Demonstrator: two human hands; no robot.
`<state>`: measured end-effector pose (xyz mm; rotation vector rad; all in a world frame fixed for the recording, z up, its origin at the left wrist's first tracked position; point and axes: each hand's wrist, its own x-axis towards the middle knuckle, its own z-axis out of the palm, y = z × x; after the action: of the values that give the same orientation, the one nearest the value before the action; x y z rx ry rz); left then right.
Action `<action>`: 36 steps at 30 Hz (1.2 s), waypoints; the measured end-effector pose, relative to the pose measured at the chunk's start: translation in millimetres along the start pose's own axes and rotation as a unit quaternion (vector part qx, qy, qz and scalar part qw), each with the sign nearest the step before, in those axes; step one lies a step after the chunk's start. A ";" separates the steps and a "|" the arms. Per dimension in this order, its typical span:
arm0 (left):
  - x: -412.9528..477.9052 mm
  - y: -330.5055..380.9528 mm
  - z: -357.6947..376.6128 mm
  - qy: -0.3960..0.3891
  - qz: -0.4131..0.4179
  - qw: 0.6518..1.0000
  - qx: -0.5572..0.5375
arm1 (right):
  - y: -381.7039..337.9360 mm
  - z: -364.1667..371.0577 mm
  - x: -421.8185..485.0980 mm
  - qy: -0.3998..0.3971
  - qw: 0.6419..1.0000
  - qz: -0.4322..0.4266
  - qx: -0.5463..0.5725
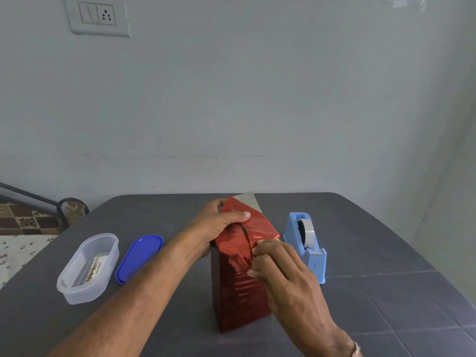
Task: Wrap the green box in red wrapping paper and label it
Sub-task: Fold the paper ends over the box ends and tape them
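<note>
near: our right grip (283, 274) pinches the paper (260, 228) seam of the box (237, 300) standing on the surface (386, 253), to crease it | left grip (219, 225) clamps the top flap so it cannot spring open | box seemingly fully covered | far: dispenser (306, 243) beside, for taping

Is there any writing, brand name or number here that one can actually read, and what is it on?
Nothing here can be read.
Card inside the clear plastic container: dark print, too small and blurred to read.
Blue tape dispenser: no writing shows.
Red wrapping paper: no writing shows.
Wall switch plate: no text, only a switch and socket holes.
</note>
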<state>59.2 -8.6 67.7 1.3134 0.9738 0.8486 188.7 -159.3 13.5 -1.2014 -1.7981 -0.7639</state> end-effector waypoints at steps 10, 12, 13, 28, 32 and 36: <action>-2.9 2.8 -0.4 -0.009 -0.016 0.999 -0.026 | -1.2 0.0 -0.4 -0.011 0.999 0.017 -0.029; -2.3 2.7 -0.3 -0.005 -0.015 1.000 -0.024 | -0.6 3.3 -1.1 -0.020 0.999 0.016 -0.036; -2.2 2.7 -0.4 -0.002 -0.013 1.000 -0.022 | -0.3 4.6 -1.7 -0.021 0.999 0.013 -0.036; -15.0 10.1 2.7 0.200 0.313 0.808 0.457 | 1.6 9.6 -8.6 0.020 0.999 0.012 -0.026; -19.5 16.3 5.6 0.167 0.314 0.785 0.507 | 3.2 12.4 -9.7 0.018 0.999 0.016 -0.036; -23.4 19.8 7.7 0.137 0.303 0.783 0.526 | 3.0 13.6 -10.2 0.017 0.999 0.012 -0.042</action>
<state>58.2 -31.4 89.6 2.6284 1.3572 1.0220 189.5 -151.4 -1.9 -1.2536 -1.7359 -0.8488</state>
